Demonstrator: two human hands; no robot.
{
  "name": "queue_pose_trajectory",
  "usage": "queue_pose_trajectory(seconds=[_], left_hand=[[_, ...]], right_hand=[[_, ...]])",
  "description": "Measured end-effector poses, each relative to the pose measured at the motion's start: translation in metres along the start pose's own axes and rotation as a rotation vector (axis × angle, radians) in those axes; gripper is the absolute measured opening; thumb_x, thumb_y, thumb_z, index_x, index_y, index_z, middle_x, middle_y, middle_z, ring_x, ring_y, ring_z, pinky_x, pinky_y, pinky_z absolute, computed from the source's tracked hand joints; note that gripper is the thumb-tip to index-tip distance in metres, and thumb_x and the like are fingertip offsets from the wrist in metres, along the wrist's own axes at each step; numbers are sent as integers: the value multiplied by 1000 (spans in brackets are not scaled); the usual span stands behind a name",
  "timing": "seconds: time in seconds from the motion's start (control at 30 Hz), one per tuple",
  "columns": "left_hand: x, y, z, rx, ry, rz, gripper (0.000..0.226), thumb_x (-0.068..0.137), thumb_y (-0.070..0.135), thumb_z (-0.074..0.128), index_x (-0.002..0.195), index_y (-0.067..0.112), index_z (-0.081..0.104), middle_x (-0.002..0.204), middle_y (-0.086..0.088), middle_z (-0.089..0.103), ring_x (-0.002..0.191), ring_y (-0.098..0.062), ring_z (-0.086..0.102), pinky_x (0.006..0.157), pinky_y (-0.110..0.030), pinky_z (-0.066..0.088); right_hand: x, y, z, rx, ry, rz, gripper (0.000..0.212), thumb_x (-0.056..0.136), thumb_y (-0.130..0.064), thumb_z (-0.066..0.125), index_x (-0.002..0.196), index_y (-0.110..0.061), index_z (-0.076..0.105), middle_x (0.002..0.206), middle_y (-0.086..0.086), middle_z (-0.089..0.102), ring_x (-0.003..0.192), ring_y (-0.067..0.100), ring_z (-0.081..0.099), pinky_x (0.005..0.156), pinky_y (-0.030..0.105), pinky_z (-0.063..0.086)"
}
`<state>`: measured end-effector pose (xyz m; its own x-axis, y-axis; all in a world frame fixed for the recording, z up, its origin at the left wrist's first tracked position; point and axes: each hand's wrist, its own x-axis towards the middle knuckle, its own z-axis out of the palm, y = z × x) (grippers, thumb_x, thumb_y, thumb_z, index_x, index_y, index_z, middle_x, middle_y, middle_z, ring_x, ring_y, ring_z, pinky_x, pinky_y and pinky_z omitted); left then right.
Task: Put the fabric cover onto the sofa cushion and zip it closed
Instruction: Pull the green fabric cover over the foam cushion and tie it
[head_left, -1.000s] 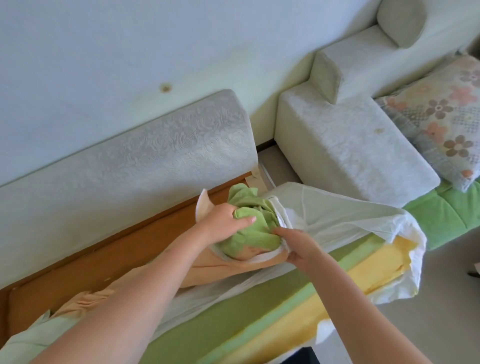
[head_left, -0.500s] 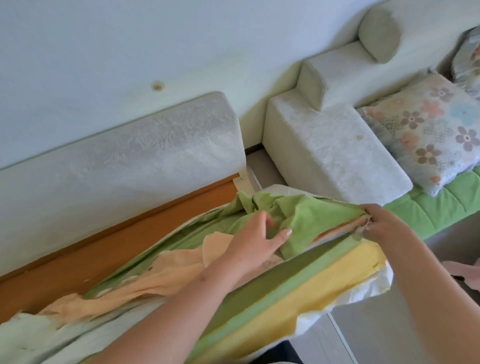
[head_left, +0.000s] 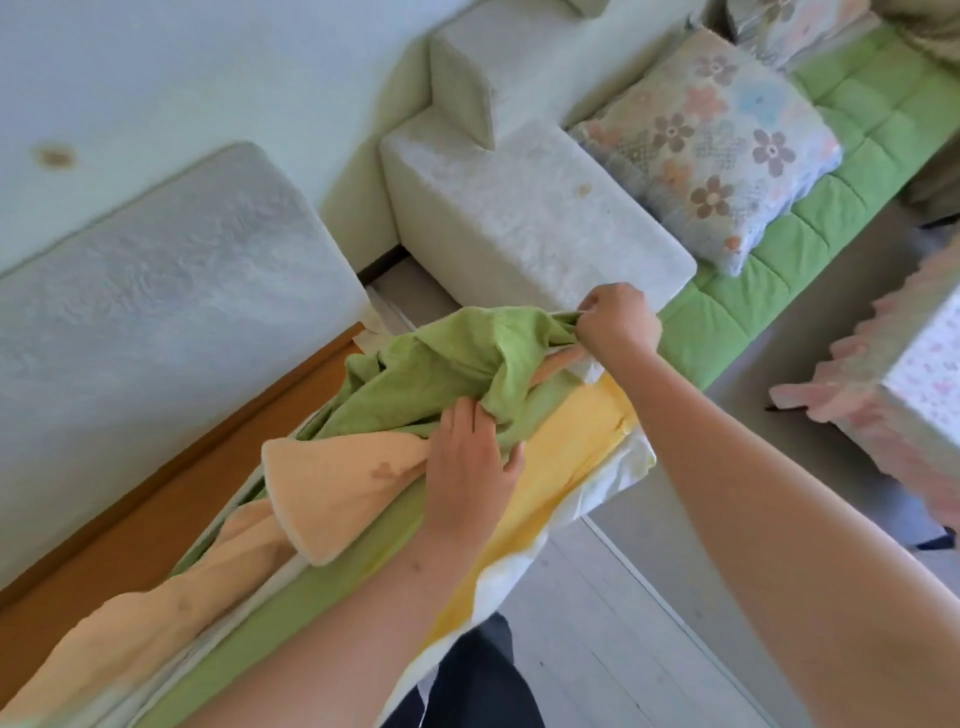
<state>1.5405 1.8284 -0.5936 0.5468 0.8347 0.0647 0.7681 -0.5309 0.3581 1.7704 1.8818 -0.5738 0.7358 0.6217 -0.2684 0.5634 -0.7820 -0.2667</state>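
My right hand (head_left: 618, 322) pinches the edge of the green fabric cover (head_left: 457, 358) at the far corner of the sofa cushion (head_left: 582, 447) (its yellow side faces me). My left hand (head_left: 462, 462) lies on the bunched cover atop the cushion, fingers fairly straight, seemingly pressing

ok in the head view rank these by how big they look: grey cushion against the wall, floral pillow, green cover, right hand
1. grey cushion
2. floral pillow and green cover: too close to rank, cover sits nearer the camera
3. right hand
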Motion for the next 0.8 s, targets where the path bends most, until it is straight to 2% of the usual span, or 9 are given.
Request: queue_pose_trajectory(seconds=[0.07, 0.13, 0.23, 0.3, 0.37, 0.47, 0.57, 0.63, 0.8], left_hand=[[18, 1, 3, 3, -12, -75, 53, 76, 44, 74, 109, 6, 56, 101, -6, 56, 94, -23, 54, 85, -34, 50], [36, 2, 6, 16, -23, -105, 63, 76, 50, 72, 116, 4, 54, 108, -8, 57, 101, -25, 55, 94, -38, 48], [56, 2, 12, 57, -28, -162, 73, 78, 57, 66, 124, 2, 51, 120, -12, 56, 115, -29, 52, 106, -46, 39], [60, 6, 8, 87, 6, -228, 78, 79, 56, 64, 129, -1, 46, 128, -16, 51, 121, -33, 48, 108, -48, 37], [54, 12, 2, 81, 100, -277, 74, 80, 48, 65, 131, -1, 43, 129, -18, 45, 120, -33, 45, 103, -46, 40], [31, 14, 9, 21, 248, -227, 69, 83, 39, 65, 136, 1, 43, 128, -18, 45, 113, -33, 48, 98, -44, 44], [33, -10, 17, 157, 157, -61, 68, 94, 49, 51, 144, 4, 42, 139, -19, 45, 130, -35, 41, 115, -49, 29], [55, -31, 11, 231, 133, -65, 68, 97, 51, 42, 146, 5, 39, 143, -18, 42, 134, -36, 38, 117, -50, 23], [90, -66, 0, 233, 148, -40, 68, 96, 50, 42, 147, 7, 38, 145, -18, 42, 133, -36, 38, 116, -49, 26]], right_hand=[[8, 4, -4, 23, -23, 32, 22, 76, -17, 53, 92, -20, 68, 100, 4, 59, 95, 29, 51, 76, 37, 49], [19, 12, -7, 116, -104, 89, 22, 78, -21, 55, 93, -9, 67, 94, 9, 63, 81, 27, 56, 73, 37, 53], [37, 17, -14, 129, -175, 59, 21, 81, -20, 53, 79, -2, 64, 79, 11, 60, 69, 28, 58, 64, 34, 53], [46, 20, -20, 136, -296, 97, 24, 83, -18, 50, 62, -10, 51, 66, 7, 52, 59, 24, 52, 55, 29, 44], [50, 18, -21, 226, -353, 151, 27, 81, -19, 51, 57, -16, 39, 54, 3, 42, 49, 19, 41, 49, 25, 33], [48, -1, -5, 501, -266, 164, 16, 78, -19, 56, 63, -13, 59, 56, 5, 46, 52, 20, 41, 53, 26, 36], [47, -39, 3, 547, -138, 66, 18, 75, -23, 55, 63, -17, 66, 61, 3, 54, 57, 19, 48, 55, 28, 40], [55, -65, 0, 532, -161, 36, 16, 74, -24, 54, 67, -17, 66, 64, 2, 56, 57, 19, 49, 54, 27, 41], [74, -110, -8, 506, -246, 53, 12, 77, -23, 53, 72, -20, 64, 68, 2, 55, 62, 21, 53, 60, 29, 47]])
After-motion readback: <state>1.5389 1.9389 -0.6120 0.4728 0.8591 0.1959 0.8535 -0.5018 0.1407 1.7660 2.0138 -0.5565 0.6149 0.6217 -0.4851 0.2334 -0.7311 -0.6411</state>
